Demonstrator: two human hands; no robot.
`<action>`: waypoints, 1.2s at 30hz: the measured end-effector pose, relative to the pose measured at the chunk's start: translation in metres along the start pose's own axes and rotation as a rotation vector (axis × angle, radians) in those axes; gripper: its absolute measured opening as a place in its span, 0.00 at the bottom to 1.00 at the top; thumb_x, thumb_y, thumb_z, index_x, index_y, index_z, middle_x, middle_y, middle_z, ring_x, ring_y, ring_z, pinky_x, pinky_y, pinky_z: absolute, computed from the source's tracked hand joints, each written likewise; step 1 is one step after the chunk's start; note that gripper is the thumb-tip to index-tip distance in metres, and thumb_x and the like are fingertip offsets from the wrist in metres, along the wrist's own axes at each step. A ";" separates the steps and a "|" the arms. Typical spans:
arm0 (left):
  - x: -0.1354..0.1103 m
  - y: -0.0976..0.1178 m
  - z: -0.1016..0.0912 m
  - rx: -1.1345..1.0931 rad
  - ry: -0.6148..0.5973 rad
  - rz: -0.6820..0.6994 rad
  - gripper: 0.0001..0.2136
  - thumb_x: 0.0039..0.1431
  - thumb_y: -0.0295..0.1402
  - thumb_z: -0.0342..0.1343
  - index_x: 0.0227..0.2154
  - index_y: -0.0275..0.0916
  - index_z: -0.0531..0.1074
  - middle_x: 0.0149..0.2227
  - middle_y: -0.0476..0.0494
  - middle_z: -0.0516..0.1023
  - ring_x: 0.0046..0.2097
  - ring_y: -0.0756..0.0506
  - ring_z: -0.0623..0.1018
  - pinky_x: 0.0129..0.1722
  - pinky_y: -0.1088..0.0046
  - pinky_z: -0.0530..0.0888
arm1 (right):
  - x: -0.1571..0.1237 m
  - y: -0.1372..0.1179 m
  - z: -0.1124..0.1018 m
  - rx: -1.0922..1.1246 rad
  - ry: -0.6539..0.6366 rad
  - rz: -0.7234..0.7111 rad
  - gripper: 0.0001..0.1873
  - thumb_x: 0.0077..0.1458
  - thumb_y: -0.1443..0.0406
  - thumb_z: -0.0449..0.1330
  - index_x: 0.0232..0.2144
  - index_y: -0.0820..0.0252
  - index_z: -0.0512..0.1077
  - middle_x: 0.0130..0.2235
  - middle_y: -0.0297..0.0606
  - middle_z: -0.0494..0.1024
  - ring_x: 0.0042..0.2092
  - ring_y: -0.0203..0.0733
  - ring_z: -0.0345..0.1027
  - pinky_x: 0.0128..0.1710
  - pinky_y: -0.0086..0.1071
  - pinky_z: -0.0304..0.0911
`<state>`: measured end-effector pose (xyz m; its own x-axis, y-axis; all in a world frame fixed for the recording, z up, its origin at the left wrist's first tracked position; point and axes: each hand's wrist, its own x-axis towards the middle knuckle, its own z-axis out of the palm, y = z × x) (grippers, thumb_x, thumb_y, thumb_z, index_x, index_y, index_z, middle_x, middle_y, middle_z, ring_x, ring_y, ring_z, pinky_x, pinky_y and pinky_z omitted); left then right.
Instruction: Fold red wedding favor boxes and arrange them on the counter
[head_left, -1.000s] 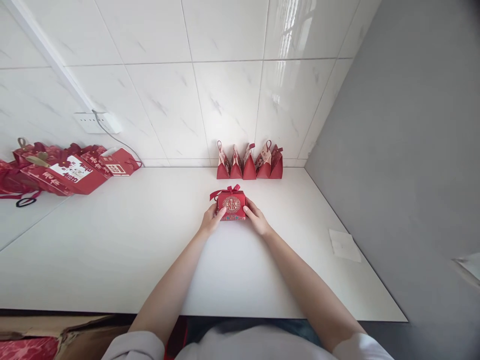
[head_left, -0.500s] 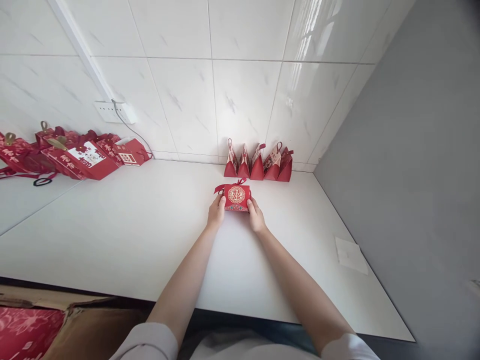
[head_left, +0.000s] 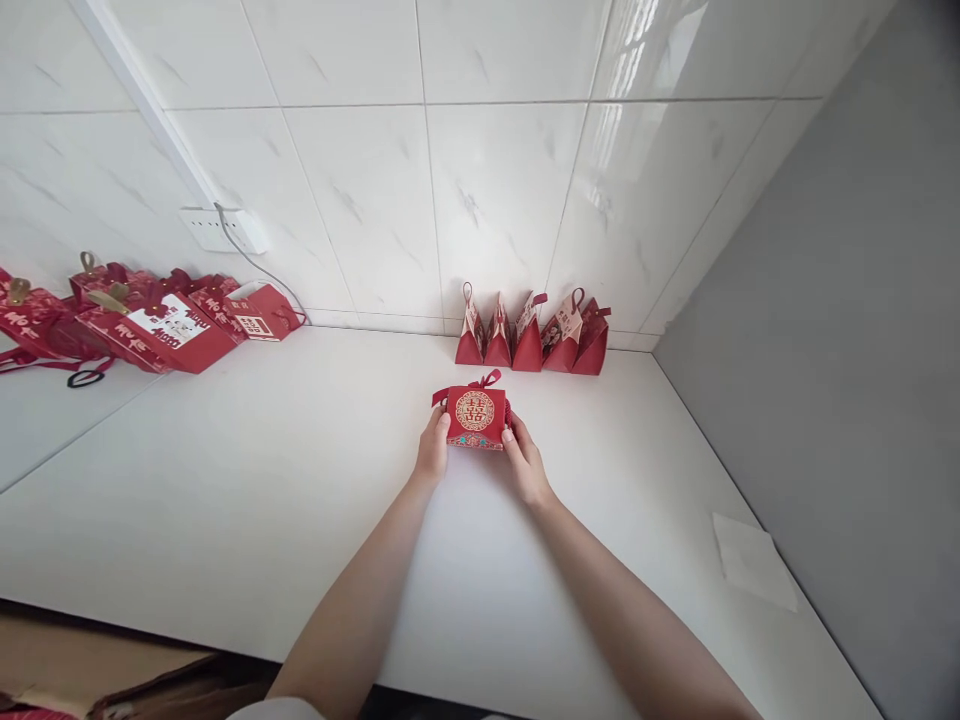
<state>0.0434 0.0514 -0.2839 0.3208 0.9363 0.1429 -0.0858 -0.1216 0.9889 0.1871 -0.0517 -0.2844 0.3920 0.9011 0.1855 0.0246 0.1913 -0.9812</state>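
Between my two hands is a small red gift box (head_left: 475, 412) with a round gold double-happiness emblem, a patterned lower edge and a dark red ribbon on top. My left hand (head_left: 433, 445) grips its left side, thumb at the front. On the right side, my right hand (head_left: 527, 460) holds it with the thumb against the lower right corner; the other fingers are mostly hidden behind. Just beyond the box, several red triangular gift boxes (head_left: 528, 345) with ribbon loops stand in a row by the wall.
A pile of red gift boxes and bags (head_left: 176, 325) lies at the left, with a dark ring (head_left: 85, 378) before it. A socket strip (head_left: 223, 230) with a cable is on the tiled wall. White paper (head_left: 754, 562) lies at the right. An open cardboard box (head_left: 90, 660) is below the counter (head_left: 300, 480).
The view has tilted and come closer to the counter. Both hands still hold the red gift box, which appears slightly lower in view; my right hand's fingers sit a little looser at its side.
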 end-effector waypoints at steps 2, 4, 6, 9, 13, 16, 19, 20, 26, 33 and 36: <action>-0.002 0.002 -0.001 -0.075 -0.020 -0.033 0.25 0.62 0.50 0.47 0.52 0.38 0.70 0.52 0.39 0.76 0.54 0.39 0.75 0.55 0.61 0.70 | -0.003 -0.003 -0.002 0.035 -0.042 0.030 0.34 0.62 0.48 0.54 0.66 0.53 0.56 0.66 0.40 0.61 0.64 0.52 0.58 0.60 0.45 0.60; -0.006 0.005 -0.002 -0.107 -0.049 -0.055 0.25 0.62 0.51 0.48 0.53 0.37 0.70 0.53 0.39 0.76 0.55 0.38 0.74 0.56 0.61 0.69 | -0.006 -0.005 -0.005 0.061 -0.062 0.067 0.35 0.62 0.49 0.54 0.66 0.53 0.55 0.66 0.40 0.60 0.63 0.52 0.58 0.59 0.45 0.62; -0.008 0.007 -0.002 -0.118 -0.072 -0.077 0.25 0.62 0.50 0.48 0.53 0.37 0.69 0.53 0.38 0.75 0.56 0.37 0.73 0.56 0.60 0.69 | -0.008 -0.005 -0.008 0.073 -0.056 0.092 0.34 0.62 0.49 0.54 0.66 0.51 0.55 0.66 0.39 0.60 0.63 0.52 0.59 0.59 0.45 0.62; -0.008 0.006 -0.002 -0.102 -0.065 -0.094 0.25 0.63 0.50 0.47 0.53 0.38 0.70 0.54 0.38 0.75 0.57 0.37 0.73 0.57 0.60 0.68 | -0.007 -0.006 -0.011 0.097 -0.056 0.123 0.34 0.62 0.50 0.56 0.66 0.48 0.55 0.66 0.37 0.61 0.61 0.51 0.62 0.58 0.45 0.63; -0.003 0.005 -0.003 -0.120 -0.074 -0.110 0.26 0.62 0.52 0.47 0.52 0.37 0.71 0.54 0.37 0.75 0.57 0.37 0.73 0.57 0.59 0.70 | -0.003 -0.009 -0.012 0.163 -0.069 0.179 0.36 0.59 0.50 0.59 0.66 0.47 0.56 0.62 0.37 0.67 0.58 0.52 0.66 0.55 0.45 0.67; 0.000 0.008 -0.005 -0.169 -0.118 -0.136 0.27 0.63 0.52 0.44 0.53 0.36 0.70 0.52 0.37 0.76 0.55 0.36 0.74 0.54 0.58 0.72 | -0.001 -0.012 -0.012 0.193 -0.078 0.195 0.33 0.58 0.50 0.60 0.63 0.49 0.62 0.60 0.37 0.70 0.59 0.54 0.65 0.55 0.47 0.67; 0.000 0.010 -0.008 -0.083 -0.086 -0.149 0.26 0.64 0.52 0.44 0.51 0.37 0.72 0.49 0.37 0.77 0.53 0.37 0.75 0.53 0.59 0.72 | 0.000 -0.015 -0.012 0.190 -0.077 0.182 0.27 0.58 0.50 0.60 0.58 0.50 0.68 0.57 0.37 0.73 0.58 0.55 0.67 0.56 0.48 0.66; 0.000 0.010 -0.008 -0.015 -0.039 -0.132 0.25 0.64 0.52 0.45 0.51 0.38 0.73 0.49 0.37 0.77 0.52 0.38 0.75 0.52 0.60 0.72 | 0.000 -0.015 -0.012 0.184 -0.069 0.177 0.25 0.58 0.50 0.59 0.56 0.51 0.70 0.56 0.37 0.74 0.57 0.55 0.67 0.56 0.48 0.66; -0.005 0.011 -0.006 0.382 0.226 0.085 0.22 0.66 0.48 0.45 0.55 0.45 0.70 0.54 0.39 0.68 0.55 0.41 0.70 0.56 0.63 0.67 | -0.004 -0.009 -0.010 0.223 0.042 0.197 0.28 0.56 0.53 0.63 0.58 0.50 0.68 0.60 0.39 0.70 0.61 0.54 0.64 0.60 0.51 0.62; -0.012 0.018 -0.002 0.307 -0.178 0.197 0.32 0.64 0.44 0.50 0.68 0.45 0.50 0.63 0.38 0.62 0.64 0.37 0.61 0.65 0.57 0.57 | 0.000 -0.001 -0.012 0.259 0.067 0.219 0.22 0.54 0.52 0.64 0.49 0.54 0.76 0.50 0.40 0.79 0.52 0.55 0.73 0.56 0.54 0.66; -0.008 0.018 -0.004 0.224 -0.165 0.103 0.30 0.63 0.45 0.51 0.65 0.44 0.56 0.60 0.39 0.67 0.62 0.38 0.65 0.64 0.59 0.60 | 0.001 -0.002 -0.014 0.229 0.048 0.147 0.22 0.56 0.51 0.62 0.49 0.53 0.76 0.52 0.39 0.78 0.55 0.55 0.70 0.57 0.53 0.64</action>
<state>0.0351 0.0426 -0.2671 0.4716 0.8515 0.2294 0.0789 -0.2998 0.9507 0.2003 -0.0569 -0.2830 0.4189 0.9074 0.0335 -0.2420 0.1471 -0.9591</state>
